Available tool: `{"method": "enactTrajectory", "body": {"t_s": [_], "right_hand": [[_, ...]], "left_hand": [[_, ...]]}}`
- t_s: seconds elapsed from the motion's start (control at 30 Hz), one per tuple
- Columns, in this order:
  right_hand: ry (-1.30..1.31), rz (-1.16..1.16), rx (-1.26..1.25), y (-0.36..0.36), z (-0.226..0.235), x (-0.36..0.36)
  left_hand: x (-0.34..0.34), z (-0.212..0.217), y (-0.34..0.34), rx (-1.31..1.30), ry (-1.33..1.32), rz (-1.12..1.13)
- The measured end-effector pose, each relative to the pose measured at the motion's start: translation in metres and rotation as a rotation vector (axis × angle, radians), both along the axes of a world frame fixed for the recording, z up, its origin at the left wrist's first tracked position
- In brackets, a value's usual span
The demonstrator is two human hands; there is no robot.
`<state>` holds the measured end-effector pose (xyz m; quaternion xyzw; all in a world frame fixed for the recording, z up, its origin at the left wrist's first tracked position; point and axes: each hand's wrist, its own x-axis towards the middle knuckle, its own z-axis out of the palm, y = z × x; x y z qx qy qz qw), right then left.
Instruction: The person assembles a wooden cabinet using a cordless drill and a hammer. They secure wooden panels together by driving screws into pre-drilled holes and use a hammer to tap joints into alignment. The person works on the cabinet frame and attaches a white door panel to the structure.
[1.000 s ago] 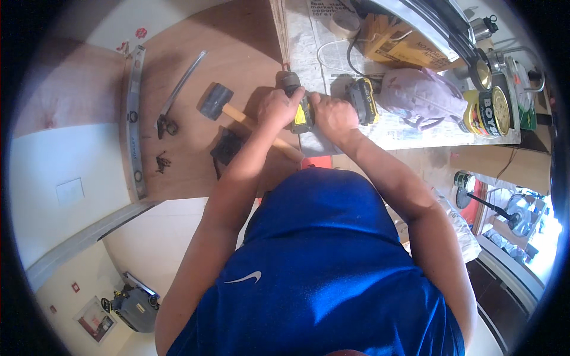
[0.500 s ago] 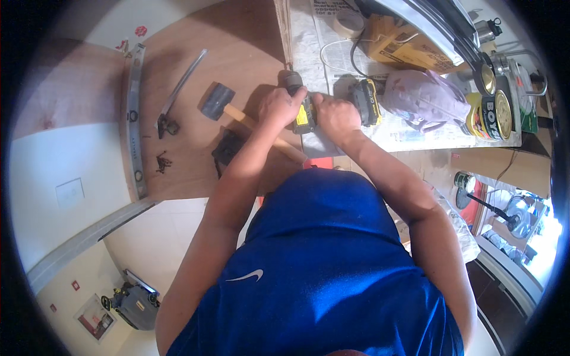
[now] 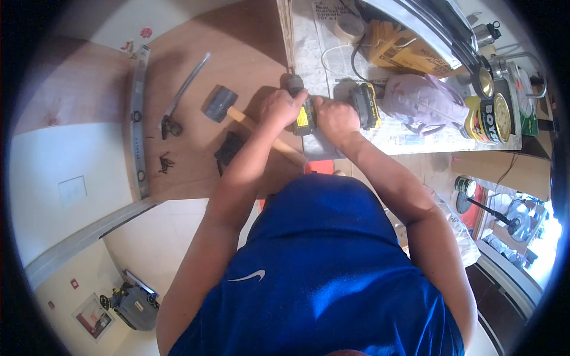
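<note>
A yellow and black cordless drill [image 3: 304, 120] lies across the edge between the brown board [image 3: 249, 65] and the newspaper-covered worktop [image 3: 314, 53]. My right hand [image 3: 337, 120] wraps around its handle, beside the battery [image 3: 367, 107]. Closed over the drill's body is my left hand [image 3: 281, 109], its thumb along the top, just below the dark chuck [image 3: 292, 83]. Left of it rests a black-headed mallet [image 3: 220, 103], its wooden handle passing under my left forearm. A dark object [image 3: 226, 152] sits partly hidden behind that forearm.
On the board lie a long spirit level [image 3: 137, 124], a slim metal tool [image 3: 191, 80] and a pile of screws [image 3: 166, 162]. The worktop holds a tape roll [image 3: 349, 28], a cardboard box [image 3: 398, 44], a greyish-purple cloth bundle [image 3: 424, 101] and a paint can [image 3: 490, 118].
The view has shifted slightly, so the board and its tools appear a little lower and further right. Both hands keep their hold on the drill.
</note>
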<state>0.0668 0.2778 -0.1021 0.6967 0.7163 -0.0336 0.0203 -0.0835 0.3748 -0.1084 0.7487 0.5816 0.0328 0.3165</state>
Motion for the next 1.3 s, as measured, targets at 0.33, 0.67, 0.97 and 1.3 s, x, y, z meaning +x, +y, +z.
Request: {"method": "enactTrajectory", "body": {"t_s": [0.33, 0.67, 0.97, 1.3], "right_hand": [[0.026, 0.016, -0.025, 0.0, 0.005, 0.002], [0.029, 0.088, 0.033, -0.022, 0.003, 0.001], [0.264, 0.096, 0.182, -0.119, 0.061, -0.01], [1.193, -0.487, 0.091, -0.139, 0.083, -0.009]], "left_hand": [[0.002, 0.004, 0.0, -0.044, 0.002, 0.017], [-0.045, 0.05, -0.061, 0.069, -0.087, -0.015], [-0.386, -0.039, -0.097, 0.778, 0.071, 0.198], [-0.465, -0.029, 0.01, 0.53, 0.229, 0.168]]}}
